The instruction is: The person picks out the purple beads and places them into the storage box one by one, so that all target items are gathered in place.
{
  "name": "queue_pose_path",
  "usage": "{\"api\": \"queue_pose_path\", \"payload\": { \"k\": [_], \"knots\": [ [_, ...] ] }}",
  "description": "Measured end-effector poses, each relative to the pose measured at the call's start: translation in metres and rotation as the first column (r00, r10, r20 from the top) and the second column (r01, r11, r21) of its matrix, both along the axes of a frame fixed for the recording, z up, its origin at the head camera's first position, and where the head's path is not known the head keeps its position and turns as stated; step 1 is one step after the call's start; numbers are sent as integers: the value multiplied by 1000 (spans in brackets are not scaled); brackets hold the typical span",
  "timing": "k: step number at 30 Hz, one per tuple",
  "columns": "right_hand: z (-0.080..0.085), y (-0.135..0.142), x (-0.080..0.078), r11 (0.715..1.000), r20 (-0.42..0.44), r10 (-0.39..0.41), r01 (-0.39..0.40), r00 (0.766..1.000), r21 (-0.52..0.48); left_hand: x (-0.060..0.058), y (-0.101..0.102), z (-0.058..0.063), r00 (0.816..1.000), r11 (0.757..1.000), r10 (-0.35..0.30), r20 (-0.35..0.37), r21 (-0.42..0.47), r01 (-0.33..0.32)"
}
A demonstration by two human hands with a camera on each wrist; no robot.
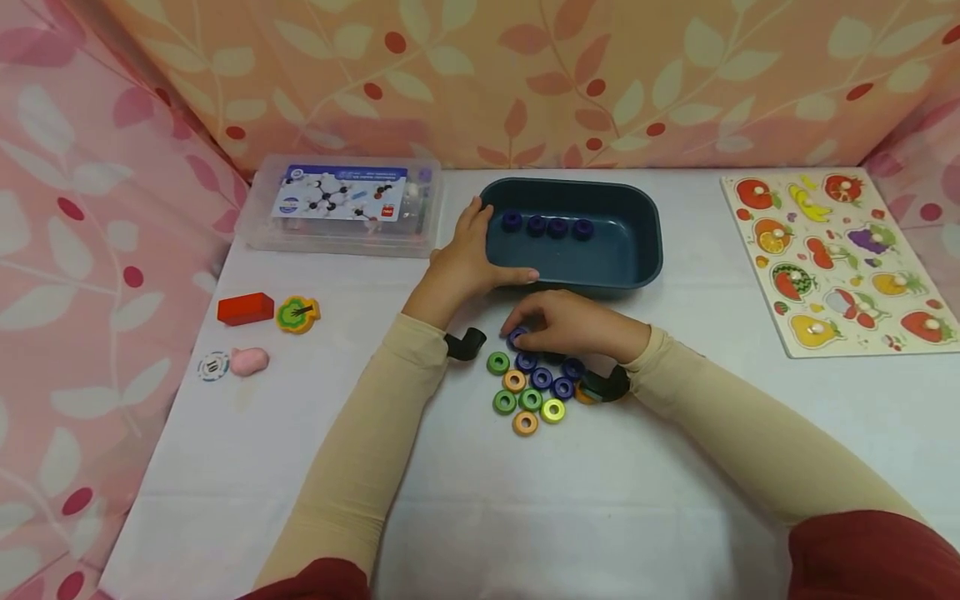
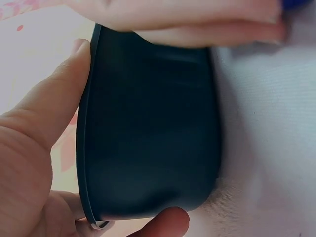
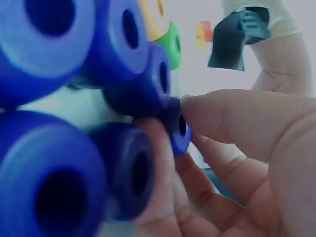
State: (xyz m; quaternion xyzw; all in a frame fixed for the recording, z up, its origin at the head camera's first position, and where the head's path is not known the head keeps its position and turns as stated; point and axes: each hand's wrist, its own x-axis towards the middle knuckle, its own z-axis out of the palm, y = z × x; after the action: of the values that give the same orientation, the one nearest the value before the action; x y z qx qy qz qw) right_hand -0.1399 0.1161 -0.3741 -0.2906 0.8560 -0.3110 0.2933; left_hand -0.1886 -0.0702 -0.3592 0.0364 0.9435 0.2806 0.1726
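A dark teal plastic basin (image 1: 600, 262) stands at the back of the table, with several dark blue rings (image 1: 557, 227) in a row inside. My left hand (image 1: 467, 260) holds its left end, thumb at the near rim, other fingers round the side; in the left wrist view the thumb (image 2: 61, 91) lies along the rim. In front of the basin, my right hand (image 1: 577, 323) pinches a blue ring (image 3: 181, 132) between thumb and fingers at the far edge of a cluster of loose rings. More blue rings (image 1: 542, 378), green rings (image 1: 505, 402), orange rings (image 1: 525, 423) and a yellow ring (image 1: 552, 411) lie there.
At back left is a clear plastic case (image 1: 345, 204) with a molecule label. A red block (image 1: 246, 309), a tree-shaped piece (image 1: 297, 315), a pink pig figure (image 1: 249, 361) and a round token (image 1: 213, 367) lie left. A fruit puzzle board (image 1: 843, 262) lies right.
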Motion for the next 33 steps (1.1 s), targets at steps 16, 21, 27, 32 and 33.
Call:
{"api": "queue_pose_path", "payload": {
  "k": [16,21,27,32,33],
  "knots": [
    [67,79,-62,876,-111,-468,476,877,69,0,0,1,1000,999,19,5,30,-19],
    [48,89,-94,875,-114,-456,468,883,127,1,-2,-2,1000,999,21,15,30,-21],
    [39,86,-105,881,-216,-396,435,893,185,1,-1,-2,1000,999,20,11,30,-20],
    [46,87,-100,874,-198,-423,456,884,167,1,0,-1,999,999,32,11,27,-32],
    [48,88,-96,871,-189,-440,468,878,150,1,0,-1,999,999,33,11,26,-33]
  ]
}}
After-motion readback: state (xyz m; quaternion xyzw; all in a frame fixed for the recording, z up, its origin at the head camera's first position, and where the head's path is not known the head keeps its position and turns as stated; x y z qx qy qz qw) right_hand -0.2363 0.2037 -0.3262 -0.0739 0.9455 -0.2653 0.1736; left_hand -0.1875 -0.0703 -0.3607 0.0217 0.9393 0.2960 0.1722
